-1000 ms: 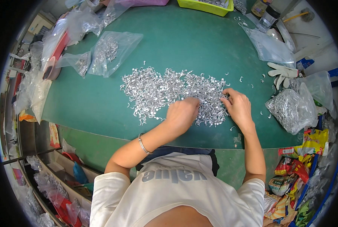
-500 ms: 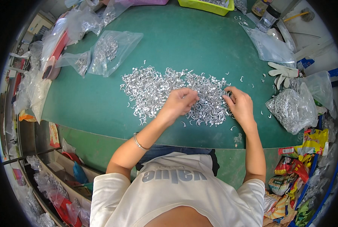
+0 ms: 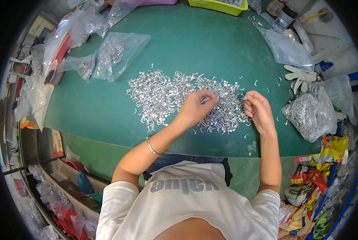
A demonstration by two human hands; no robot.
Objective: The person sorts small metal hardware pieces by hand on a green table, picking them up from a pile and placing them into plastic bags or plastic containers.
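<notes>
A wide heap of small silvery curved metal pieces (image 3: 155,96) lies across the middle of the green table. Over its right half is my left hand (image 3: 195,107), thumb and fingers curled together in a pinch. Whatever its fingertips hold, if anything, is too small to make out. At the heap's right edge my right hand (image 3: 260,112) is raised, the other fingers curled in. Between its thumb and forefinger sits one small curved metal piece (image 3: 245,99).
Clear bags of metal pieces lie at the left (image 3: 113,54) and right (image 3: 309,116) of the green table (image 3: 179,44). A yellow-green basket (image 3: 219,7) stands at the far edge. White gloves (image 3: 297,78) and a lidded clear bottle (image 3: 283,20) are on the right.
My left hand has shifted a little right and up over the heap. My right hand has turned, its fingers closing from apart to a pinch on a small metal piece.
</notes>
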